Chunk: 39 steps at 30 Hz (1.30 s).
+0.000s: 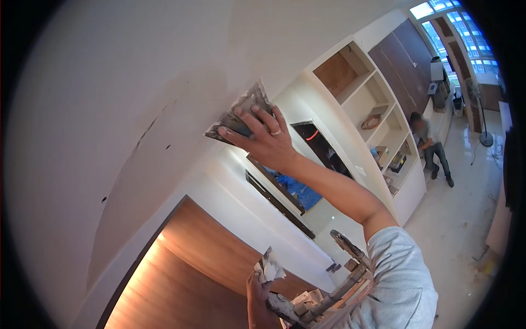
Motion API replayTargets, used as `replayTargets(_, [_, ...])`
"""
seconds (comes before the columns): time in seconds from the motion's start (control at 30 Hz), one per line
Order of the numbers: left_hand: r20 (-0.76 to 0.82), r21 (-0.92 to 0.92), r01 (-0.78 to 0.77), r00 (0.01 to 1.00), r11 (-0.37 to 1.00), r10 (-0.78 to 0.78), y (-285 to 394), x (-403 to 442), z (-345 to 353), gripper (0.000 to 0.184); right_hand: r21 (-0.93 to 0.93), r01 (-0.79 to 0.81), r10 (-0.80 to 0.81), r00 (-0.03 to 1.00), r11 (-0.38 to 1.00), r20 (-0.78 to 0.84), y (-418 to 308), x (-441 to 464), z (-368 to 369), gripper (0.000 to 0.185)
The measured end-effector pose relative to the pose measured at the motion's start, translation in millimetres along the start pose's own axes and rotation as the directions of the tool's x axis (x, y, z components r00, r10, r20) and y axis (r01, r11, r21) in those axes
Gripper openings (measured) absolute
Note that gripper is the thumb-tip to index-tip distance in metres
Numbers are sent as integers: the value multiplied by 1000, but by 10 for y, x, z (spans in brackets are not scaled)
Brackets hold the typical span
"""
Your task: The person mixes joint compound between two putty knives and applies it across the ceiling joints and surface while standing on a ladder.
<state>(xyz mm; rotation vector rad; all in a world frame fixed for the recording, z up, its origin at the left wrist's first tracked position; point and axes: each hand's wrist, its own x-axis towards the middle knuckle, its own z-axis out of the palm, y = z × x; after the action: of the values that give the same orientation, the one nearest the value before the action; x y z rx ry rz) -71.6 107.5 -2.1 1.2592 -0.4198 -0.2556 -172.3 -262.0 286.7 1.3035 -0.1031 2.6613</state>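
Note:
My right hand is raised overhead, its fingers spread over a putty-smeared, wide-bladed putty knife held against the white ceiling. A ring is on one of its fingers. A long dark crack line and small dark marks show on the ceiling left of the blade, among greyer patches. Low in the view, my left hand grips a second putty knife with white putty on its blade. The handles of both tools are hidden.
Below me stands a smeared frame, perhaps a ladder. A lit wood-panelled recess lies lower left. White shelving holds boxes and a coil. A person sits farther off, near a standing fan on the glossy floor.

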Motion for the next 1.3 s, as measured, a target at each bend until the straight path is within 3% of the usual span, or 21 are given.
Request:
replayTargets(0.03, [-16, -4, 9, 1000, 1000, -9, 50, -29, 86, 35, 39, -30, 26, 996, 999, 87, -29, 37, -193, 56])
replayTargets(0.17, [-2, -57, 35, 999, 998, -35, 55, -9, 151, 33, 181, -133, 175, 956, 974, -236, -192, 506, -712, 63])
replayTargets(0.2, [11, -67, 41, 999, 997, -41, 40, 1, 69, 33, 309, -182, 269, 925, 934, -268, -261, 702, -794, 69])
replayTargets(0.3, [74, -65, 12, 997, 998, -7, 34, 4, 22, 32, 390, -303, 425, 862, 869, -276, -523, 1037, -731, 71])
replayTargets(0.4, [40, -92, 12, 999, 996, -9, -21, 51, -32, 31, 430, -388, 519, 819, 815, -245, -950, 1123, -504, 68])
replayTargets(0.43, [4, -72, -7, 1000, 997, 7, -28, 29, 3, 30, 456, -341, 517, 783, 822, -345, -1123, 1099, -270, 64])
replayTargets(0.5, [-67, -25, -41, 997, 999, 39, -2, -7, 99, 30, 426, -320, 473, 818, 846, -326, -1318, 888, -66, 63])
replayTargets(0.6, [-37, -4, -67, 997, 998, 66, 23, -46, 120, 30, 449, -305, 372, 926, 840, -65, -1305, 494, -327, 64])
replayTargets(0.7, [7, -22, -60, 998, 998, 60, 2, -6, 88, 31, 526, -459, 507, 860, 716, 60, -1127, 353, -635, 55])
replayTargets(0.77, [20, -36, -17, 1000, 999, 18, -23, 50, 20, 31, 625, -641, 749, 649, 446, 131, -1075, 534, -684, 50])
replayTargets(0.83, [-8, -47, 2, 1000, 999, -2, -9, 33, 4, 30, 759, -649, 850, 433, 63, 300, -1025, 706, -606, 55])
replayTargets(0.9, [-63, -59, 0, 998, 998, -4, 14, 16, 74, 28, 779, -524, 840, 199, -344, 505, -1070, 881, -576, 59])
replayTargets(0.93, [-57, -41, 7, 998, 999, -9, 7, 18, 50, 28, 711, -434, 717, 186, -554, 672, -1079, 940, -633, 67])
replayTargets(1.03, [-41, 0, -2, 999, 1000, 2, -151, 172, -300, 27, 692, -461, 719, 152, -556, 678, -1298, 1239, -807, 71])
replayTargets(1.1, [-17, -1, -46, 999, 999, 46, -409, 346, -681, 28, 789, -607, 865, 442, 94, 237, -1490, 1420, -963, 68])
replayTargets(1.2, [-29, 26, -56, 998, 998, 57, -476, 349, -712, 28, 808, -496, 792, 608, 317, 62, -1789, 1600, -1189, 65])
replayTargets(1.3, [-53, 45, -44, 998, 998, 47, -229, 154, -347, 28, 724, -484, 718, 696, 491, -22, -1696, 1444, -1221, 59])
